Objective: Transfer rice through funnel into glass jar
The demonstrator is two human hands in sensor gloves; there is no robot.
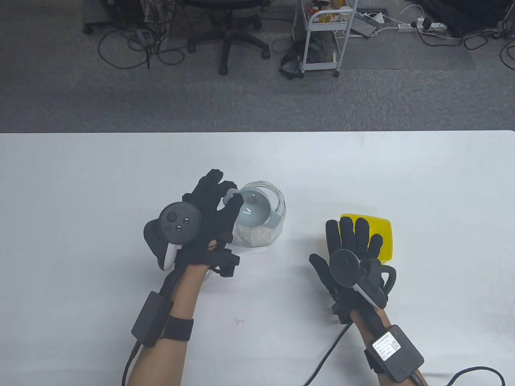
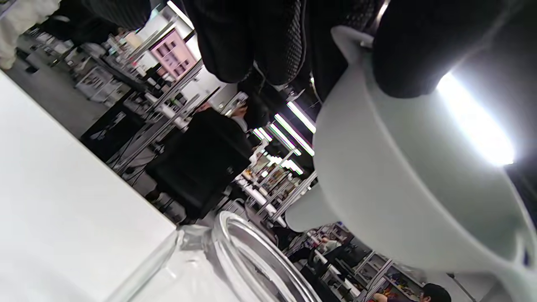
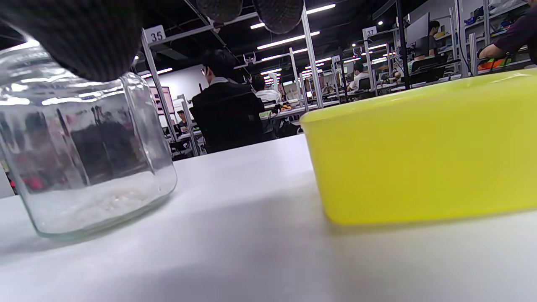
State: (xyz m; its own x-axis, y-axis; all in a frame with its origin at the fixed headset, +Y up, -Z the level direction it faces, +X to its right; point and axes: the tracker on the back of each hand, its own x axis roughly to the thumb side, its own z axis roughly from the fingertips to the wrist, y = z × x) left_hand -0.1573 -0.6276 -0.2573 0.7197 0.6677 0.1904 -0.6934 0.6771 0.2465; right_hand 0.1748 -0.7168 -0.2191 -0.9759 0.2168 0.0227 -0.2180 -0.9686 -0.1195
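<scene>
Table view shows the right hand [image 1: 354, 257] nearest, laid with fingers spread over the near edge of a yellow container [image 1: 380, 237]; whether it presses on or merely hovers cannot be told from above. It is judged that the container is being steadied or approached as the rice source, though no rice can be seen in it from any view. Across to the left and a little farther off, the left hand [image 1: 209, 217] is seen with its fingers pinching the rim tab of a pale grey funnel [image 1: 253, 211], which is held over the mouth of the glass jar [image 1: 261, 219]. The funnel is presumably kept there so that its spout feeds the jar's opening.

What the overhead camera hides is supplied by the left wrist view: the funnel [image 2: 411, 184] is tilted and lifted, its spout clear of the jar [image 2: 247, 256] rim rather than seated in it. The right wrist view alone reveals a shallow layer of rice [image 3: 105, 201] already lying in the jar [image 3: 84, 147], which stands just left of the container [image 3: 419, 151], apart from it.
</scene>
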